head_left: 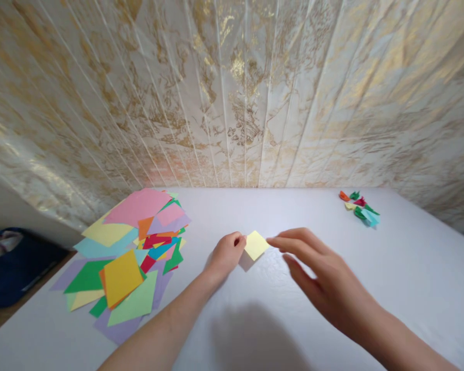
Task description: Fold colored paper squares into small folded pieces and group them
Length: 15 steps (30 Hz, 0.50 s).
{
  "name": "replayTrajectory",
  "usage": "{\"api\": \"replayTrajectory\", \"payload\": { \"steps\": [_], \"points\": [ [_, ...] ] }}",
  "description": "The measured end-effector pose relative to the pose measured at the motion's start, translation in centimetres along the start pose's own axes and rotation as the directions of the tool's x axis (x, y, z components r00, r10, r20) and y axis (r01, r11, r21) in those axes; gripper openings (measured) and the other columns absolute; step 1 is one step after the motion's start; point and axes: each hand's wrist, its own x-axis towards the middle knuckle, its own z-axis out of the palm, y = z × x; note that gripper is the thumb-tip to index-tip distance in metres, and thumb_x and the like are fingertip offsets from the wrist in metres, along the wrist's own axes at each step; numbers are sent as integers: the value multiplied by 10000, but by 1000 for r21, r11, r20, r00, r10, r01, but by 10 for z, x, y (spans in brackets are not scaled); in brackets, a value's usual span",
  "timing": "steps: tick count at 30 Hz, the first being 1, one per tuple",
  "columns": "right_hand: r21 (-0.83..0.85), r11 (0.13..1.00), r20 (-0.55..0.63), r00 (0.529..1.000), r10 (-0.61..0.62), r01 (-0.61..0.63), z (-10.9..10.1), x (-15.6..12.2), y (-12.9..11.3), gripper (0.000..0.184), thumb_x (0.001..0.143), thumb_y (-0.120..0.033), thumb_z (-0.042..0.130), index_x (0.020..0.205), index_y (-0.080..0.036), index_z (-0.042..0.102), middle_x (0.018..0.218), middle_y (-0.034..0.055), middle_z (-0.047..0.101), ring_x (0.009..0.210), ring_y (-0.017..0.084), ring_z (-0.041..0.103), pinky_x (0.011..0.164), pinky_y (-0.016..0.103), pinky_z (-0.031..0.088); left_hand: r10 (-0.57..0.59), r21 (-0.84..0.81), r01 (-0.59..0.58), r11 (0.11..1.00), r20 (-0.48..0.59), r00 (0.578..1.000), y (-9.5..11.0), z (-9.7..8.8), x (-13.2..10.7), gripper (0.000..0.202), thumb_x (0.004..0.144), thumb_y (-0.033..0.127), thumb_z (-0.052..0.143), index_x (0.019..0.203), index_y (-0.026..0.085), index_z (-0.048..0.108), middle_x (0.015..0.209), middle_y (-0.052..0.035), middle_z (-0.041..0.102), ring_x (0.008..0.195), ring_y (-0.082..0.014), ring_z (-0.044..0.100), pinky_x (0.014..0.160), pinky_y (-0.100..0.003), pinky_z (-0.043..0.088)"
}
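A small pale yellow square of paper (256, 246) is held just above the white table, turned so its corners point sideways and up. My left hand (227, 253) is closed, with thumb and finger pinching the paper's left corner. On the other side, my right hand (313, 265) has its fingers stretched out and the thumb apart below them. Its fingertips come up to the paper's right corner; whether they touch it I cannot tell. The paper throws a small shadow on the table under its lower left edge.
Many coloured paper sheets and scraps (123, 278) lie in a loose pile on the left of the white table (232, 208). Several small folded paper pieces (359, 203) lie at the back right. A gold-patterned curtain (232, 103) hangs behind. A dark blue bag (15, 270) stands at the far left.
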Motion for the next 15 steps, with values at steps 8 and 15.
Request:
{"api": "replayTrajectory", "payload": {
  "steps": [8,15],
  "points": [
    [-56,995,50,995,85,-82,94,15,17,343,752,-14,550,1053,-173,596,1147,105,633,1010,222,593,858,336,495,52,-235,-31,971,83,995,6,7,-4,347,871,401,397,582,213,359,563,58,356,572,-120,377,549,-249,294],
    [13,999,-17,999,36,-36,85,15,20,249,767,21,475,869,-187,565,979,64,643,893,192,558,812,294,436,92,-295,-40,955,163,982,11,9,-7,352,912,415,416,625,212,423,578,49,423,575,-132,441,561,-251,349]
  ]
}}
